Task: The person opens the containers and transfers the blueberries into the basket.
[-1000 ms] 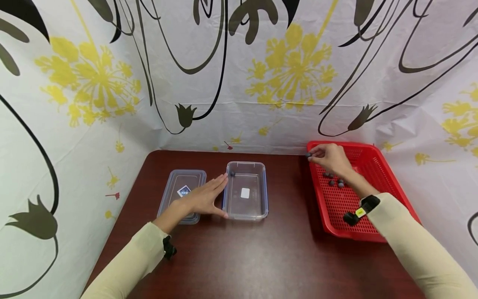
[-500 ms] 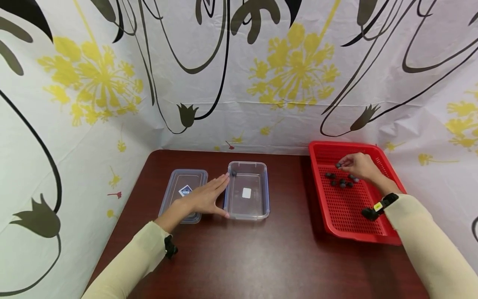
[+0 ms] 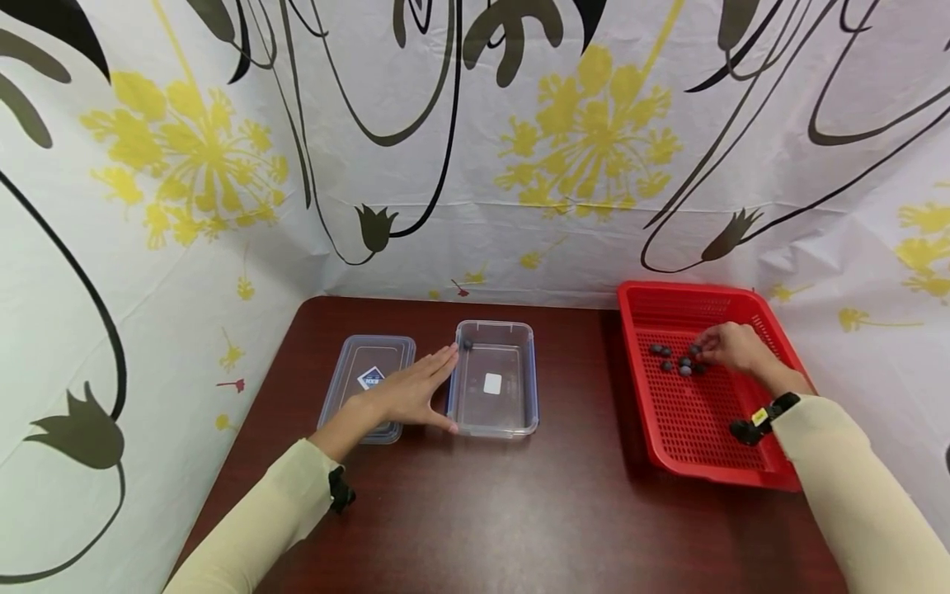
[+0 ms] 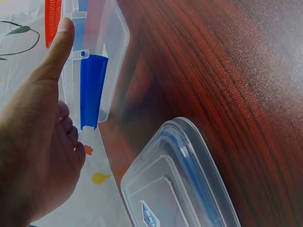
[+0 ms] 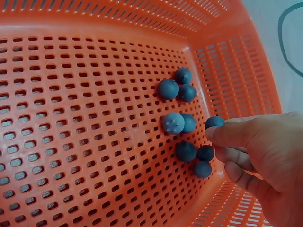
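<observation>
Two hands: left hand [image 3: 404,394] flat against box [image 3: 496,379]; right hand [image 5: 260,156] pinching blueberry [image 5: 214,122].

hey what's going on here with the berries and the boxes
A person is working with both hands at a dark wooden table. The right hand is down in a red perforated basket, its fingertips at a small cluster of blueberries; whether it has a grip on one is unclear. The left hand lies flat against the side of an open clear plastic container, which holds one blueberry in its far corner. The container's lid lies beside it, partly under that hand.
</observation>
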`<action>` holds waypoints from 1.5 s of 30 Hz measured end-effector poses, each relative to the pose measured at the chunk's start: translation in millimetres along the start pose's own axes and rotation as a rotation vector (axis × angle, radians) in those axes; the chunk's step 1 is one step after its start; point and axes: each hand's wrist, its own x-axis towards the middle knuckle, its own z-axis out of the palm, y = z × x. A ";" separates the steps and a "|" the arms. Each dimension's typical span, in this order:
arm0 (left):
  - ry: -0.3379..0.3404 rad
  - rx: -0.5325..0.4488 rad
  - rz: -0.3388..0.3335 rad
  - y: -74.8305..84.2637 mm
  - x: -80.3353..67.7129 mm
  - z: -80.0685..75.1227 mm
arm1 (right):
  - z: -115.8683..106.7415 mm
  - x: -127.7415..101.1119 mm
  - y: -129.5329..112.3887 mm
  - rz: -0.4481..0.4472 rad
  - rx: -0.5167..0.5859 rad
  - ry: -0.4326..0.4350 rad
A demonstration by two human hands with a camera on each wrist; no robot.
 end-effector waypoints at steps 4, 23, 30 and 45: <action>0.004 0.001 0.002 -0.5 -0.2 0.7 | 2.3 -1.3 2.2 0.019 -0.003 -0.016; -0.003 -0.007 -0.011 1.0 -1.0 -3.1 | -15.6 12.3 -57.7 -0.140 0.028 0.182; -0.004 -0.010 -0.001 1.2 -0.4 -1.4 | -20.1 27.4 -120.6 -0.238 0.061 0.212; -0.006 -0.002 0.002 -0.1 0.2 -0.4 | 12.8 64.0 -224.9 -0.351 0.157 0.131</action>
